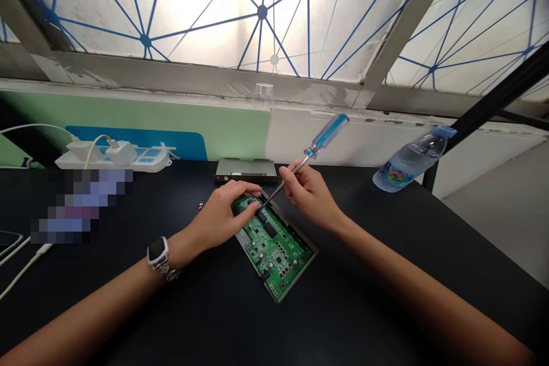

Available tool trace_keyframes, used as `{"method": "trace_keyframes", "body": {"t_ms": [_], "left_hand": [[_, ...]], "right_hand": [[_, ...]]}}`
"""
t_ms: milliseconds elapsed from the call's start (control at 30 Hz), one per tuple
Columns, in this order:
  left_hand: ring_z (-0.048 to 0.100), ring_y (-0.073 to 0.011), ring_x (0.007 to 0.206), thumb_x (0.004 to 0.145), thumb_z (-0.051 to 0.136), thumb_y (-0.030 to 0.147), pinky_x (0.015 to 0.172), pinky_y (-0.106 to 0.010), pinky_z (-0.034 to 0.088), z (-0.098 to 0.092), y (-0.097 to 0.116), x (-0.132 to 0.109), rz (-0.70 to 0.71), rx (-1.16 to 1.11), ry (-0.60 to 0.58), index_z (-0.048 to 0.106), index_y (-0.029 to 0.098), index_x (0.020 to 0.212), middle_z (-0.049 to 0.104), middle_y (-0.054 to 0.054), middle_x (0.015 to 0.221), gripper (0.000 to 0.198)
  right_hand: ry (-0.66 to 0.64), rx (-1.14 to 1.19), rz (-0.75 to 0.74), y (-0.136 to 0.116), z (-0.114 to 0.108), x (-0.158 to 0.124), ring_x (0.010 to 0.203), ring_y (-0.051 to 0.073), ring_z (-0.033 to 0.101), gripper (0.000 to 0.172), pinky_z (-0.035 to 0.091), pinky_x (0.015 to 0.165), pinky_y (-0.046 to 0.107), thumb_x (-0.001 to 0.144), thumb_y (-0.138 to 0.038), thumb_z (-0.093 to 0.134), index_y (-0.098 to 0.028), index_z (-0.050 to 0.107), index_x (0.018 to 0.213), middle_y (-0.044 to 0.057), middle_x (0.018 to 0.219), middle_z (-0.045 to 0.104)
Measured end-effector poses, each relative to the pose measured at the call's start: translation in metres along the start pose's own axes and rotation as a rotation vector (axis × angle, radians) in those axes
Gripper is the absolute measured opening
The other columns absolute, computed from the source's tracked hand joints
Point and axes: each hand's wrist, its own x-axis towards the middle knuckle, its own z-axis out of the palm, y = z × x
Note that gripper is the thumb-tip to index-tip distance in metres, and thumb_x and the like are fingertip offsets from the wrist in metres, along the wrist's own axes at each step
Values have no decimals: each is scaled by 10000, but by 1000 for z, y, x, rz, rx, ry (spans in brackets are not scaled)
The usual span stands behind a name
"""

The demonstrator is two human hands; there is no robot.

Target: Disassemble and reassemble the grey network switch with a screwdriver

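Note:
A green circuit board (278,249) in a thin metal tray lies slantwise on the black table. Over its far left corner my left hand (225,211) is closed, fingers along the far edge and thumb resting near the screwdriver's tip. My right hand (311,194) pinches the shaft of a screwdriver (328,134) with a clear blue handle. The screwdriver is tilted, its handle up to the right, its tip down at the board's far left part. Whether the tip sits in a screw is hidden by my left thumb.
Behind the board lies a flat metal cover (246,168). Small shiny screws (201,206) are left of my left hand. A white power strip (156,158) with plugged-in chargers stands at the back left. A water bottle (407,163) leans at right near a black post (493,88).

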Motion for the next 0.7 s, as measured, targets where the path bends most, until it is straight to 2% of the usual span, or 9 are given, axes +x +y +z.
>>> {"method": "trace_keyframes", "body": {"t_ms": [100,233,367,700], "left_hand": [[715,-231,1018,958,629,259,912,-345,546,7,-5,15,-17,-71,15,722,202,1165,774,-65,1099,234],[711,-244,1009,974,623,287,910,-378,547,10,-17,23,-37,-125,65,768,215,1085,785,-62,1076,196],[672,-261,1130,954,651,274,1011,-418,512,10,-30,20,-35,-146,100,795,238,1057,766,-71,1177,181],[685,-249,966,947,664,284,910,-406,527,16,-31,22,-36,-93,129,811,259,1033,804,-46,1034,172]], "right_hand": [[-67,-267,-119,-15,6,23,552,120,450,287,358,553,285,1016,-375,539,-222,481,780,-43,627,491],[-131,-409,-193,-20,18,43,559,136,495,251,354,564,298,1010,-335,539,-227,474,793,-37,622,513],[-169,-449,-203,-13,25,46,578,147,506,238,358,583,308,1020,-310,509,-231,464,801,-15,655,560],[-141,-477,-252,-9,23,46,555,148,446,229,321,580,323,1028,-284,482,-250,401,816,-24,647,506]]}}
